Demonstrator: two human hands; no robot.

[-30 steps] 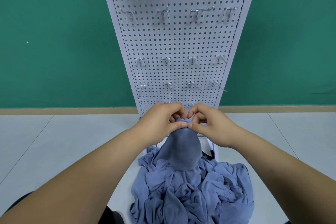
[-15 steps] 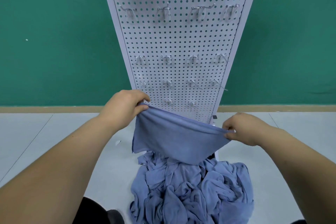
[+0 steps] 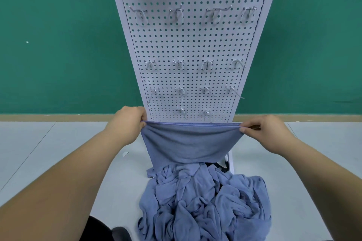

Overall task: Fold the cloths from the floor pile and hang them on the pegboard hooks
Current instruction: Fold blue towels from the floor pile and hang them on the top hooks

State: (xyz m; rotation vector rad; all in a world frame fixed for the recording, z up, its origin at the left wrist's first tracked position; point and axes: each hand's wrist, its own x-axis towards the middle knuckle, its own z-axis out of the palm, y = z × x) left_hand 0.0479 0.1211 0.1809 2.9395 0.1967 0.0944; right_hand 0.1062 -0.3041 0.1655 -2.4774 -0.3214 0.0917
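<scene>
A blue cloth (image 3: 188, 143) is held spread in the air, its top edge drawn taut and level across the foot of the pegboard (image 3: 188, 45). Its lower edge hangs just above the floor pile (image 3: 205, 201) of crumpled cloths. One top corner is gripped by the left hand (image 3: 127, 123), with the fingers curled over the hem. The other corner is pinched between thumb and fingertips of the right hand (image 3: 268, 133). Whether the cloth is already doubled cannot be told for certain.

The hooks (image 3: 177, 13) are set in rows on the board, and nothing is hung on any of them. Around the board, a pale floor (image 3: 49, 152) and a green wall (image 3: 58, 45) are seen.

The folding is judged to be at its start. A corner could be lost from the lighter right-hand pinch, and the cloth would then fall back onto the pile. The hanging edge could be snagged on the heap beneath if it is lowered. If the corners are brought together unevenly, a skewed fold would result, and a limp, lopsided cloth could slide off a short hook.
</scene>
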